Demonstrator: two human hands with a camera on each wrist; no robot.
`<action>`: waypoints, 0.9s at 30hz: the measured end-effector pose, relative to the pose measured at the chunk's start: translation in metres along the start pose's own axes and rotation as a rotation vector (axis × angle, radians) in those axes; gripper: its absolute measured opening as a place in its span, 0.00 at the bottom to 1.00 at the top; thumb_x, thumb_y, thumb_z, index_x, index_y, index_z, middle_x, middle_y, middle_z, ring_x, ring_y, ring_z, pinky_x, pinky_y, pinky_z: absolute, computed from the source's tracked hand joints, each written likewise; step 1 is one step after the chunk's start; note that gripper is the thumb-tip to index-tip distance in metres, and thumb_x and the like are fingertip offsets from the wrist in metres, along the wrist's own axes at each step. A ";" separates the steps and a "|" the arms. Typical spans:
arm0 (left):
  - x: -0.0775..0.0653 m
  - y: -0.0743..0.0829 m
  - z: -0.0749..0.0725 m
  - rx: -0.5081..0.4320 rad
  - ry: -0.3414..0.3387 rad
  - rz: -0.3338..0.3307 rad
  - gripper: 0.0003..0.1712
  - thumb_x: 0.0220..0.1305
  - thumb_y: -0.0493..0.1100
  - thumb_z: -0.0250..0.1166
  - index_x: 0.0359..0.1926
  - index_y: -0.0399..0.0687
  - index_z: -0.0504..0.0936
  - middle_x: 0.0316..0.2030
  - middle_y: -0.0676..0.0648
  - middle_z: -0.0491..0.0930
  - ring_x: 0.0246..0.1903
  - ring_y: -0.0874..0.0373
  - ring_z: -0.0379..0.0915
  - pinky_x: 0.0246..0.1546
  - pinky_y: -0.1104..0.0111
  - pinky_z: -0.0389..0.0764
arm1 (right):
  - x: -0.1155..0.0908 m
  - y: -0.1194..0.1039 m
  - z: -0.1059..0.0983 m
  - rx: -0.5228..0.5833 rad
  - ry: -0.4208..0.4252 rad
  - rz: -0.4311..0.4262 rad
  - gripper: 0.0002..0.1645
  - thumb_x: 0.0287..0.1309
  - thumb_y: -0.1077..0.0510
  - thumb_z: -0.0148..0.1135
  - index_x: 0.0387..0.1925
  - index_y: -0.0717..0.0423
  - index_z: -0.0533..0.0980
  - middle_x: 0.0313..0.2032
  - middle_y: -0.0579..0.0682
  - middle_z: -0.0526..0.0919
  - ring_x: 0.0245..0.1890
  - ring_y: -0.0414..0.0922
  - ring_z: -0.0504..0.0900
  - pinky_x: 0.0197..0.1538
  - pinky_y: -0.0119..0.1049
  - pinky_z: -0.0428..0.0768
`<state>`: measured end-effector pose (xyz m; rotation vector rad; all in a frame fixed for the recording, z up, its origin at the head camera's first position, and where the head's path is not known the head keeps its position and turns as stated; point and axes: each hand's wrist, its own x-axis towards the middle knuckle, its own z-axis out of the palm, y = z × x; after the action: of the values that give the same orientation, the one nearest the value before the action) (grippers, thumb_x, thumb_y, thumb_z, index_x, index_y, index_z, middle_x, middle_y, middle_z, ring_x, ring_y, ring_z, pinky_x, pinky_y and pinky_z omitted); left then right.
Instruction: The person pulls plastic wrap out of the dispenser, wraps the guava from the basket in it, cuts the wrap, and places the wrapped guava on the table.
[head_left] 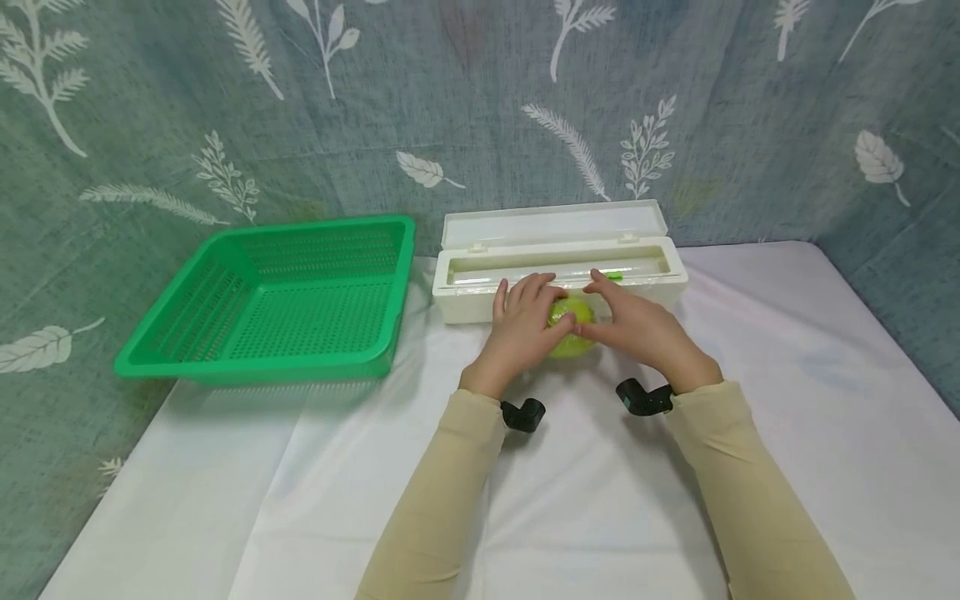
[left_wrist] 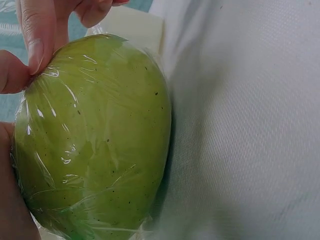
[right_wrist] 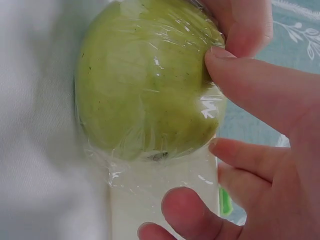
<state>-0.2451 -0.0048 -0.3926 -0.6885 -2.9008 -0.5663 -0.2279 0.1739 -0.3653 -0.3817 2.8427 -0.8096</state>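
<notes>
A yellow-green mango point(head_left: 572, 315) wrapped in clear cling film point(right_wrist: 207, 107) sits on the white cloth, close before a long white cling film box. My left hand point(head_left: 521, 329) holds the mango from its left, fingers over the top and far side. My right hand point(head_left: 641, 333) is at its right side, the thumb point(right_wrist: 245, 75) pressing the film on top and the other fingers spread beyond. Both thumb tips come close together over the mango point(left_wrist: 100, 130). Film trails from the mango's end towards the box point(right_wrist: 150, 200). The left palm is mostly hidden.
The white box point(head_left: 465, 307) stands against the leaf-patterned curtain point(head_left: 480, 108), its lid point(head_left: 555, 223) raised. Inside lies a film roll; a small green slider point(head_left: 614, 276) shows at its front edge. Left of it is a green perforated basket point(head_left: 367, 362) on the white cloth point(head_left: 300, 500).
</notes>
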 end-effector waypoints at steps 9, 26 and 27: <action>0.000 0.001 -0.002 -0.003 0.002 0.002 0.23 0.62 0.60 0.42 0.52 0.59 0.70 0.63 0.56 0.54 0.64 0.59 0.41 0.61 0.53 0.30 | 0.003 0.003 -0.001 -0.013 0.021 -0.001 0.54 0.45 0.27 0.53 0.68 0.49 0.49 0.64 0.50 0.58 0.58 0.56 0.64 0.51 0.55 0.64; 0.000 -0.001 0.003 0.005 0.013 0.003 0.22 0.62 0.60 0.43 0.52 0.60 0.70 0.63 0.57 0.54 0.63 0.60 0.41 0.61 0.54 0.30 | 0.002 0.003 0.000 -0.066 0.077 0.032 0.51 0.42 0.28 0.56 0.64 0.50 0.58 0.65 0.50 0.57 0.57 0.55 0.65 0.48 0.53 0.67; 0.000 -0.001 0.003 0.008 0.017 0.003 0.22 0.62 0.60 0.43 0.52 0.60 0.70 0.63 0.57 0.54 0.63 0.61 0.40 0.61 0.54 0.30 | 0.002 0.002 0.000 -0.072 0.084 0.034 0.51 0.42 0.28 0.57 0.64 0.50 0.59 0.65 0.50 0.57 0.57 0.55 0.65 0.48 0.53 0.68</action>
<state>-0.2460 -0.0042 -0.3956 -0.6837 -2.8846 -0.5565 -0.2301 0.1753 -0.3669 -0.3156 2.9545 -0.7350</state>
